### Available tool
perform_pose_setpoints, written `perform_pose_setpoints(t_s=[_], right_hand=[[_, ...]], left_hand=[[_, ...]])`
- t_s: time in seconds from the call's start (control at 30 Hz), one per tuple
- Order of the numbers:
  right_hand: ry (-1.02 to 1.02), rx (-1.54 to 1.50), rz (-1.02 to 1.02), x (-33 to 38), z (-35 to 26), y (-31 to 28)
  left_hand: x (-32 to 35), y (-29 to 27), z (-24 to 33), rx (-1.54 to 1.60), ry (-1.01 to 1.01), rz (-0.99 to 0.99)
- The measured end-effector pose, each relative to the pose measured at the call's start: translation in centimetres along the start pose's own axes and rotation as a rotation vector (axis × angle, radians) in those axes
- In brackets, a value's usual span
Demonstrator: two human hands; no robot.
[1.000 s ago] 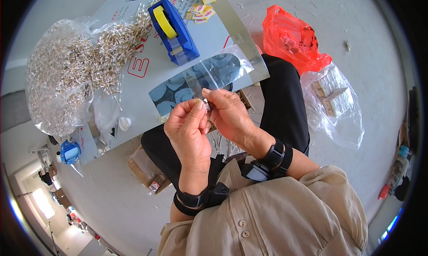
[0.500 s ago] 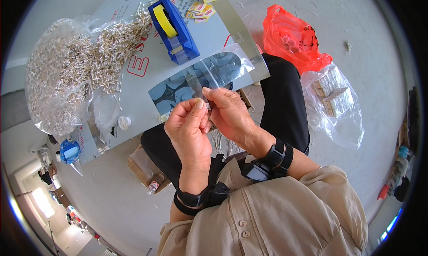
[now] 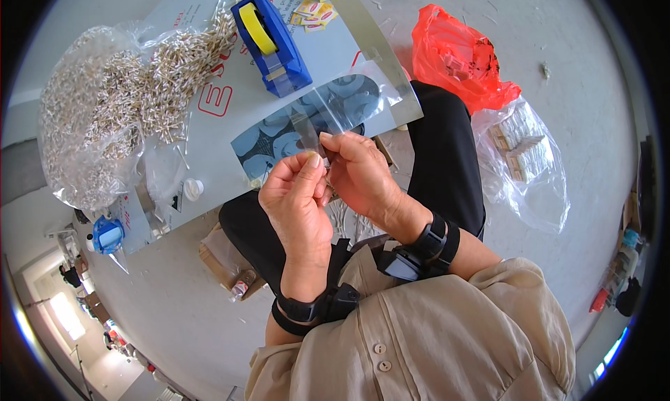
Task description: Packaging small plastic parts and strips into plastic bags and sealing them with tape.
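Head view shows the left hand (image 3: pixel 296 191) and the right hand (image 3: pixel 364 181) close together at the near edge of a grey surface with red print (image 3: pixel 218 157). On each hand, thumb and fingers are pinched together on a thin piece of clear plastic film (image 3: pixel 311 136), which sits between them; its full outline is hard to make out. Just beyond, a blue-grey printed sheet (image 3: pixel 265 148) lies on the surface, with a blue plastic tape dispenser carrying a yellow roll (image 3: pixel 287 67) behind it. Small yellow-and-white packets (image 3: pixel 318 14) lie near the dispenser. Left of it, a heap of white-tipped cotton swabs (image 3: pixel 171 80) lies partly in a large transparent plastic bag (image 3: pixel 64 125). A round white plastic cap (image 3: pixel 193 189) lies nearer. On the concrete floor (image 3: pixel 558 45) to the right, a red plastic bag (image 3: pixel 431 39) touches a clear plastic bag holding pale bundles (image 3: pixel 541 204).
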State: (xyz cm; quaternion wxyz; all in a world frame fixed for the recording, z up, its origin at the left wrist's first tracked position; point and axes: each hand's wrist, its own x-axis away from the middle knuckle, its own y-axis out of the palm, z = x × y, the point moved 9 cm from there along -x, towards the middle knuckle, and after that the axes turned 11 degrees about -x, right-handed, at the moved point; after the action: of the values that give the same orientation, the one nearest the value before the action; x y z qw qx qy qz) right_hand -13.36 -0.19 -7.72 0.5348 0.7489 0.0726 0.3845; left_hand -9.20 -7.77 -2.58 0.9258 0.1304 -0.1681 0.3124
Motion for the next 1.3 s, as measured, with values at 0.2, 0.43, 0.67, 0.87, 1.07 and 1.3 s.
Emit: perform_pose_setpoints(t_s=[0.2,0.43,0.67,0.87,1.07,1.3], right_hand=[[0.013,0.068,-0.01,-0.3,0.18,-0.5],[-0.003,0.125,-0.021,-0.57,0.18,-0.73],[0.014,0.116,-0.006,-0.59,0.5,-0.76],[0.011,0.094,-0.004,-0.48,0.5,-0.64],[0.006,0.072,-0.011,-0.53,0.52,-0.66],[0.019,0.045,0.001,-0.43,0.62,-0.64]], left_hand=[[0.02,-0.07,-0.03,-0.006,0.001,0.015],[0.12,-0.38,-0.13,-0.027,-0.008,0.045],[0.21,-0.44,-0.19,-0.013,-0.005,0.057],[0.28,-0.39,-0.11,-0.003,-0.006,0.048],[0.26,-0.49,-0.17,-0.002,-0.014,0.051],[0.19,-0.59,-0.31,0.011,-0.023,0.048]])
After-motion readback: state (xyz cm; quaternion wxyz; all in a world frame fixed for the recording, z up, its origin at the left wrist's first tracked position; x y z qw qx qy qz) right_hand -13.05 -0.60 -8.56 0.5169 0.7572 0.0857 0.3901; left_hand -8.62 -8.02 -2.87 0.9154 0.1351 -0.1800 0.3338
